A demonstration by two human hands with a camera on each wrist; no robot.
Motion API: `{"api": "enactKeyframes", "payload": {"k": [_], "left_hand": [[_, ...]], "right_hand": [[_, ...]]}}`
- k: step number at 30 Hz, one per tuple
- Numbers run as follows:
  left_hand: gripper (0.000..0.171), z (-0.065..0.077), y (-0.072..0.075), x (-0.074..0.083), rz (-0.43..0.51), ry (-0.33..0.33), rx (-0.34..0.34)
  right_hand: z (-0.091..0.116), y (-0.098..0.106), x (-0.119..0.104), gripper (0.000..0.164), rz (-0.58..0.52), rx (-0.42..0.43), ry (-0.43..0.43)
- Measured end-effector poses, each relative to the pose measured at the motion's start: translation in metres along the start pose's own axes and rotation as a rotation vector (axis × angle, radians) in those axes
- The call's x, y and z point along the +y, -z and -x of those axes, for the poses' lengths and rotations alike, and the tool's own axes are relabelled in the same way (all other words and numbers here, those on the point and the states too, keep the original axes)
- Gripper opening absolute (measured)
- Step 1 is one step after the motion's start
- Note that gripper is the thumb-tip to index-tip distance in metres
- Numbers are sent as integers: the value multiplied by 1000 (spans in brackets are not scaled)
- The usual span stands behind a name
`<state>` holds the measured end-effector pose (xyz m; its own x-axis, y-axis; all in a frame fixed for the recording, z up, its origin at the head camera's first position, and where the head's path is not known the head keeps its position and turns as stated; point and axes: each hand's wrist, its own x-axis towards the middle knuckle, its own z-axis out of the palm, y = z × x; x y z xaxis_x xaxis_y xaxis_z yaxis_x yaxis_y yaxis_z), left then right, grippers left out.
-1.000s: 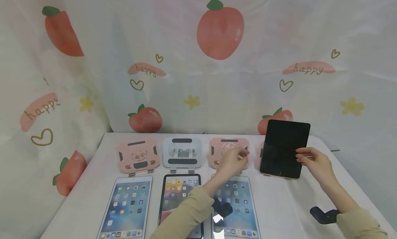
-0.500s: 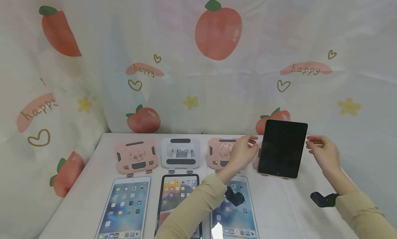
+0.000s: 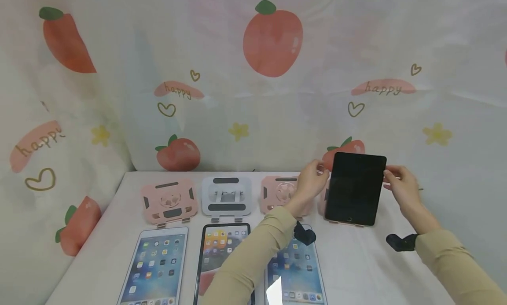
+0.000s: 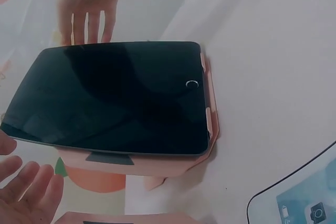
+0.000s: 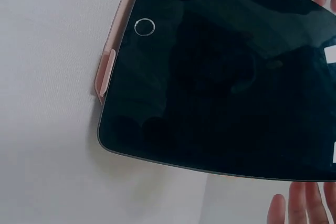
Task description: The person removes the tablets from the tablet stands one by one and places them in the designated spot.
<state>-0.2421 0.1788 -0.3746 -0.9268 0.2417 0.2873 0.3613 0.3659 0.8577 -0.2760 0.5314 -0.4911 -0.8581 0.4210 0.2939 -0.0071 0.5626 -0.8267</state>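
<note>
A black-screened tablet [image 3: 354,190] leans upright on a pink stand [image 4: 142,168], its lower edge behind the stand's small front lips. My left hand [image 3: 310,181] is by the tablet's left edge, fingers loosely bent with nothing in them. In the left wrist view its thumb [image 4: 6,144] is close to the tablet's corner. My right hand [image 3: 405,188] is at the opposite edge. Its extended fingers [image 5: 298,205] reach right to that edge in the right wrist view, the tips partly hidden behind the tablet.
Farther left stand a pink stand [image 3: 170,201], a pale blue-grey stand [image 3: 226,196] and another pink stand [image 3: 273,192], partly behind my left hand. Before them lie three lit tablets [image 3: 154,265] on the white table [image 3: 368,270]. A fruit-print cloth [image 3: 273,111] hangs behind.
My right hand left the tablet's right edge, then came back to it higher up. My left hand rose and moved right toward the tablet's left edge. The view shifted slightly right.
</note>
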Motion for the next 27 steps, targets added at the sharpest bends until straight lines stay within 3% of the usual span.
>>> {"api": "enactKeyframes", "payload": {"k": [4, 9, 13, 16, 19, 22, 27], "left_hand": [[25, -6, -6, -1, 18, -8, 1], [25, -12, -14, -2, 44, -8, -6], [23, -16, -18, 0, 49, -8, 9], [22, -18, -20, 2, 70, 1, 13], [21, -19, -22, 4, 94, 11, 13], [20, -21, -25, 5, 106, 16, 23], [18, -21, -26, 6, 91, 30, 37]], "right_hand": [[8, 0, -15, 46, -90, -55, -16], [45, 7, -80, 38, -234, -114, -45], [76, 9, -139, 30, -203, -104, -34], [87, 9, -160, 19, -175, -92, -37], [89, 9, -162, 19, -255, -82, -43], [89, 9, -162, 21, -235, -58, -49], [93, 10, -169, 8, -170, -39, -69]]}}
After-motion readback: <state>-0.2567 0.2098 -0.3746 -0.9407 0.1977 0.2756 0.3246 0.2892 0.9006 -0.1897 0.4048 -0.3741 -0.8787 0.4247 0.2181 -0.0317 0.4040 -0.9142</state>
